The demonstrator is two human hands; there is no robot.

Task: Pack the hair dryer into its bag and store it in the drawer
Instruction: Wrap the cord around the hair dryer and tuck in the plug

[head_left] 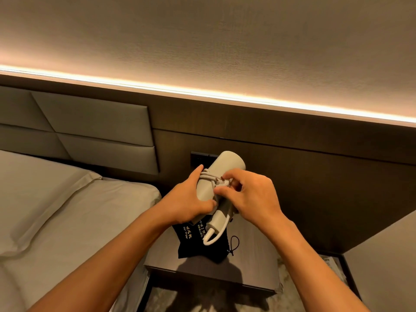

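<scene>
A pale grey hair dryer [227, 167] is held in the air above the nightstand, barrel pointing up and away. Its white cord [210, 238] is wound around the body, and a loop hangs below the folded handle. My left hand [186, 199] grips the barrel from the left. My right hand [249, 197] pinches the cord's plug against the dryer's right side. Below them a black drawstring bag [193, 242] with gold "Hair Dryer" lettering lies flat on the nightstand top.
The dark nightstand [247, 271] stands between a bed with light sheets [56, 210] on the left and a grey surface [382, 255] on the right. A dark socket panel [199, 158] sits on the wood wall behind the dryer. No drawer is visible.
</scene>
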